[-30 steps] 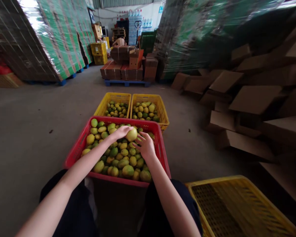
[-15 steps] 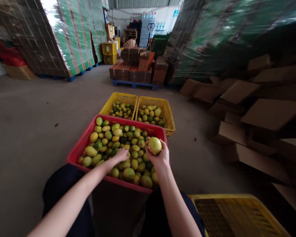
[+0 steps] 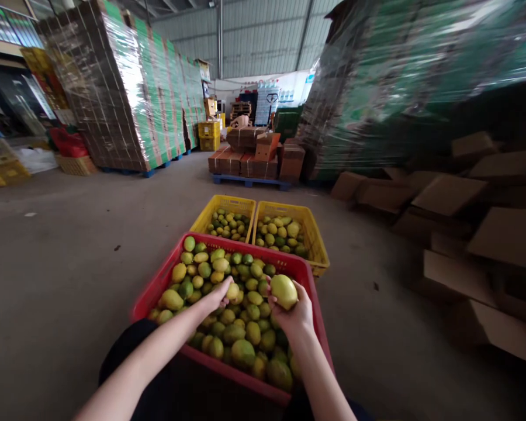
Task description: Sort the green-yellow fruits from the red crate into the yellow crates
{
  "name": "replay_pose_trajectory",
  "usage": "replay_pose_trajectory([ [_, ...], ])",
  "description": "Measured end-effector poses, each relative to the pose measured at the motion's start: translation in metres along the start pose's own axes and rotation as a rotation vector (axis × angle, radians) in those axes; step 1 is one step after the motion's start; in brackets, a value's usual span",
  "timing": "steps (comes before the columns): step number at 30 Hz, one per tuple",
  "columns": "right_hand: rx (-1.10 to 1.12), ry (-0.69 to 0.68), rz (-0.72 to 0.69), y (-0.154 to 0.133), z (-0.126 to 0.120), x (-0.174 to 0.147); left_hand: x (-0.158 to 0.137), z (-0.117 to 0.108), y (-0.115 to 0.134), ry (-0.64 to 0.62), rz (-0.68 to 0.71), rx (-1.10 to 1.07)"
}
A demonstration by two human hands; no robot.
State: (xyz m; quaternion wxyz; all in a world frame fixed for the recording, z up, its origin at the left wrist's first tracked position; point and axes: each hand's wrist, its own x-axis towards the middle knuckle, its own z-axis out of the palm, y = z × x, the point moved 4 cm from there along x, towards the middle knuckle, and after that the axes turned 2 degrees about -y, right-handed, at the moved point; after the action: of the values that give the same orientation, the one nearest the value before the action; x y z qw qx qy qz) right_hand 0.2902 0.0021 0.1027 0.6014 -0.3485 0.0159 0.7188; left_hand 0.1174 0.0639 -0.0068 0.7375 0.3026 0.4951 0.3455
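A red crate (image 3: pixel 319 327) filled with green and yellow lemons (image 3: pixel 243 354) stands between my knees. Above its right part, my right hand (image 3: pixel 298 316) cradles a large yellow-green lemon (image 3: pixel 284 291), palm up with the fingers curled round it. My left hand (image 3: pixel 219 295) is over the middle of the crate, its fingers closed on a smaller yellow lemon (image 3: pixel 232 291). The two held fruits are a short distance apart. Part of the left hand's grip is hidden behind the back of the hand.
Just beyond the red crate are two yellow crates (image 3: pixel 319 248) partly filled with lemons. Farther back, cartons (image 3: pixel 263 166) sit on a blue pallet (image 3: pixel 245 180). Wrapped stacks rise at left (image 3: pixel 118 93) and right (image 3: pixel 377 99). Loose cardboard boxes (image 3: pixel 456 193) are heaped at the right.
My left hand has lifted a small yellow lemon from among the fruit and turned it toward the right hand. The right hand still holds the large lemon. The view has tilted up.
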Motion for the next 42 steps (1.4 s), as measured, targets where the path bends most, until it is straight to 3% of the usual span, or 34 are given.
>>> replay_pose_trajectory([
  [2,-0.015,-0.018,0.014,0.005,0.000,0.000,-0.016,0.007,0.025,0.019,-0.066,-0.085],
  [7,-0.090,-0.125,0.009,0.020,0.000,0.005,-0.057,0.031,0.072,-0.078,-0.003,-0.285],
  [11,-0.192,-0.195,-0.021,0.027,0.006,0.006,-0.077,0.035,0.072,-0.191,0.048,-0.556],
  [18,-0.373,-0.318,-0.272,0.030,0.023,0.000,-0.084,0.025,0.075,-0.143,0.190,-0.689],
  [22,-0.592,-0.265,-0.428,0.032,0.023,-0.003,-0.079,0.021,0.070,-0.145,0.228,-0.593],
  [28,-0.861,-0.271,-0.721,0.026,0.026,-0.006,-0.082,0.022,0.078,-0.162,0.500,-0.441],
  [33,-0.990,-0.217,-0.991,0.017,0.026,-0.014,-0.095,0.021,0.093,-0.108,0.706,-0.073],
  [37,-1.086,-0.133,-1.091,0.010,0.024,-0.019,-0.102,0.020,0.095,-0.091,0.797,0.072],
  [42,-1.106,-0.104,-1.120,0.010,0.026,-0.024,-0.109,0.020,0.091,-0.114,0.773,0.092],
])
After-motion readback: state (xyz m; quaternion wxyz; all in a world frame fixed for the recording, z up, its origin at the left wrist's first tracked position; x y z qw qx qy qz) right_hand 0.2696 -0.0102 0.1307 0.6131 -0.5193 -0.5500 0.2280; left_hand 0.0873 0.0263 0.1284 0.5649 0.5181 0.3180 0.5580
